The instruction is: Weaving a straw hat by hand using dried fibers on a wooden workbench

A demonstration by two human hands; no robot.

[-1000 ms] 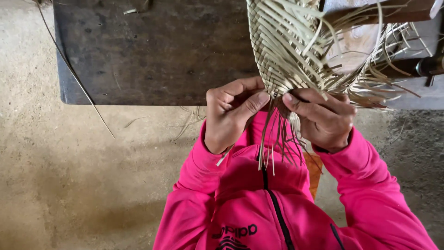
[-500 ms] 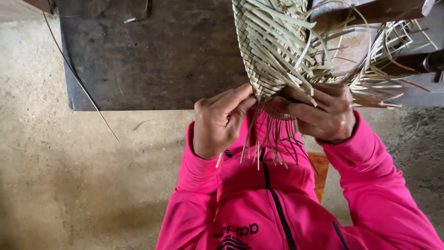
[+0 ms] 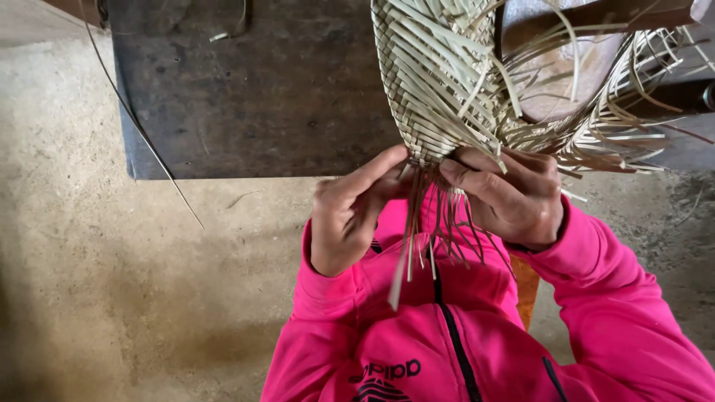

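Pinching the lower edge of one woven mat (image 3: 436,82) of flat, pale straw strips, I work at its tight diagonal plaiting. Below that edge many loose strands (image 3: 432,231) hang in a ragged fringe over my pink jacket (image 3: 447,335). My left hand (image 3: 350,212) is half closed, thumb and forefinger nipping strands at the edge. My right hand (image 3: 514,197) curls shut around the edge beside it. Behind the mat lies one dark, rough slab (image 3: 253,97).

Rough concrete floor (image 3: 112,298), tan and mottled, below and left of the hands. Dark worn wooden slab (image 3: 253,97) above-left of them. Thin stray fibre (image 3: 149,141) crosses its left edge. Soft, even daylight.
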